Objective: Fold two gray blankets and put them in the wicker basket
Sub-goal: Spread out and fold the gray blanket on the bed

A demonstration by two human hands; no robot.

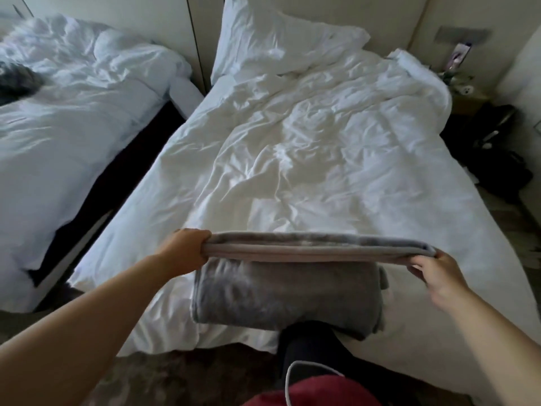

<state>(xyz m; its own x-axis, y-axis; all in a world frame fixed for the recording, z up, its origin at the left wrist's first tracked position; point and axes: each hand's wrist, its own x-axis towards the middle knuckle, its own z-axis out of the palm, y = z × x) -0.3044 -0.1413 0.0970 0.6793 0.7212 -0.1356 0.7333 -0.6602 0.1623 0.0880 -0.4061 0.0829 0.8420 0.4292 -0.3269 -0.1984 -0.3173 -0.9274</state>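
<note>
Gray blanket on bed: left hand, right hand fingers pinching lifted fold's ends.

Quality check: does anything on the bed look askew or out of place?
Only a little: the gray blanket has uneven layers poking out at its right edge, so the fold isn't square. The left hand and right hand hold its raised fold level. Nothing else stands out.

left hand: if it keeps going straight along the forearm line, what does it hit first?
Besides the gray blanket that the left hand grips, likely the rumpled white duvet. Nothing else shows in that line, though the hand's height over it is unclear.
</note>
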